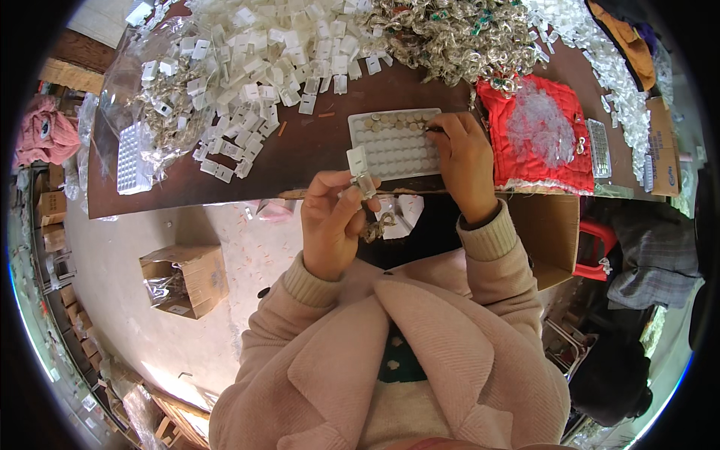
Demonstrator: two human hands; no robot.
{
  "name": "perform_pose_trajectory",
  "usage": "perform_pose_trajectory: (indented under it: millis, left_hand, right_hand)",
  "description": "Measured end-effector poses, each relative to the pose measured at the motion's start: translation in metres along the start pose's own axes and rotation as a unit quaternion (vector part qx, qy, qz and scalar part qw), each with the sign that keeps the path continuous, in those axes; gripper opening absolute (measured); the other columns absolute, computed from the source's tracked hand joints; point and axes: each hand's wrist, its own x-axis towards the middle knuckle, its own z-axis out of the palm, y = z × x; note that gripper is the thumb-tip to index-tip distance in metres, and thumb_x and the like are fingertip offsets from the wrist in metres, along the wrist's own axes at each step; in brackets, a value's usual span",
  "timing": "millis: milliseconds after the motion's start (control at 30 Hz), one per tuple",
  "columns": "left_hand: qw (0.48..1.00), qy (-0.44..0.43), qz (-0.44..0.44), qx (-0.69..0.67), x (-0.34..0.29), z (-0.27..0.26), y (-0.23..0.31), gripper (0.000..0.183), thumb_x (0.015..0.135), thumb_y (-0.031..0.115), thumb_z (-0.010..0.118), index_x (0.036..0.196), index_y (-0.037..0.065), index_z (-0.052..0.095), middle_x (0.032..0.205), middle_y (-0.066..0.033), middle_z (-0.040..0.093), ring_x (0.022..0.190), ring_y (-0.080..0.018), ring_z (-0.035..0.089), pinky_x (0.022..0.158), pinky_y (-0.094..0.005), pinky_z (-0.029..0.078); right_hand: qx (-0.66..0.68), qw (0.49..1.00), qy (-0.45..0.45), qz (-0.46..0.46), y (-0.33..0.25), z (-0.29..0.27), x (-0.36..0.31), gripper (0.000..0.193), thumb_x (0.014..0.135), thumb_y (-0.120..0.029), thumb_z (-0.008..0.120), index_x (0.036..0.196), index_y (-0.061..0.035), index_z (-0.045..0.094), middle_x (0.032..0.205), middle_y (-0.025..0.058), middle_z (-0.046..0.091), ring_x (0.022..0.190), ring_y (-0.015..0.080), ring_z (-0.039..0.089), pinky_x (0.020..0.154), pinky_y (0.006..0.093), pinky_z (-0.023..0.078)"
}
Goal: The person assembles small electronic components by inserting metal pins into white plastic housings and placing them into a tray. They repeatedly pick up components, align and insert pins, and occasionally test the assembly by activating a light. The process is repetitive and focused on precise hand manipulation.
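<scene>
My left hand (328,223) is closed on a small white plastic case (357,160), held upright by thumb and fingers with its clear lower part (365,184) between the fingertips. A bundle of thin coiled wire (379,226) hangs beneath it, next to the palm. My right hand (466,161) is over the right side of a pale tray (396,172) with rows of round pockets. Its thumb and fingers are pinched at the tray's upper right; what they hold, if anything, is too small to make out. Round silvery discs like button cells (388,121) sit in the tray's upper rows.
A heap of white cases (262,49) spreads over the dark table (307,142). Tangled wire bundles (450,34) lie beyond the tray. Clear plastic pieces (541,124) rest on red cloth (495,112) at right. Another pocketed tray (133,159) stands left. An open carton (187,281) is on the floor.
</scene>
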Motion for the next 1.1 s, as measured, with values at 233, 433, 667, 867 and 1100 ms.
perform_pose_trajectory:
  millis: [233,433,667,867,1100]
  left_hand:
    - [1.000,0.011,0.012,0.002,-0.001,0.010,-0.006,0.018,0.097,0.001,0.059,0.114,0.007,0.058,0.109,-0.0198,0.068,0.076,-0.0145,0.065,0.045,-0.0173,0.033]
    - [0.996,0.006,0.057,0.069,-0.006,0.018,-0.010,0.020,0.096,0.000,0.061,0.115,0.007,0.059,0.091,-0.0130,0.069,0.055,-0.0039,0.048,0.044,-0.0170,0.031]
    - [1.000,0.015,0.002,0.023,-0.011,0.020,-0.006,0.018,0.097,0.002,0.062,0.114,0.004,0.060,0.092,-0.0098,0.067,0.063,-0.0071,0.057,0.044,-0.0174,0.032]
    - [1.000,-0.010,-0.015,-0.025,-0.007,0.011,-0.006,0.017,0.097,0.002,0.062,0.114,0.003,0.060,0.095,-0.0089,0.066,0.073,-0.0117,0.063,0.044,-0.0176,0.033]
    - [0.998,0.060,0.001,-0.012,0.000,0.000,0.003,0.017,0.098,0.005,0.061,0.114,0.006,0.058,0.106,-0.0136,0.068,0.078,-0.0131,0.064,0.046,-0.0170,0.033]
  right_hand:
    - [0.167,0.981,-0.008,-0.097,-0.047,-0.022,-0.013,0.019,0.080,0.006,0.071,0.096,-0.0040,0.067,0.092,0.0122,0.065,0.083,0.0301,0.065,0.072,0.0350,0.053]
    - [0.206,0.972,-0.064,-0.095,-0.074,-0.032,-0.030,0.023,0.079,0.001,0.068,0.101,-0.0046,0.066,0.094,0.0107,0.062,0.080,0.0270,0.065,0.068,0.0362,0.054]
    - [0.212,0.970,0.018,-0.119,-0.074,-0.026,-0.030,0.024,0.077,0.002,0.067,0.101,-0.0044,0.067,0.094,0.0105,0.065,0.078,0.0289,0.065,0.068,0.0361,0.054]
    - [0.221,0.960,0.015,-0.168,-0.072,-0.017,-0.025,0.023,0.077,0.003,0.069,0.099,-0.0034,0.068,0.088,0.0087,0.068,0.079,0.0302,0.065,0.069,0.0376,0.054]
    - [0.099,0.993,0.051,-0.048,-0.061,0.011,-0.003,0.024,0.081,0.003,0.072,0.104,-0.0061,0.073,0.090,0.0087,0.067,0.079,0.0268,0.066,0.069,0.0349,0.053]
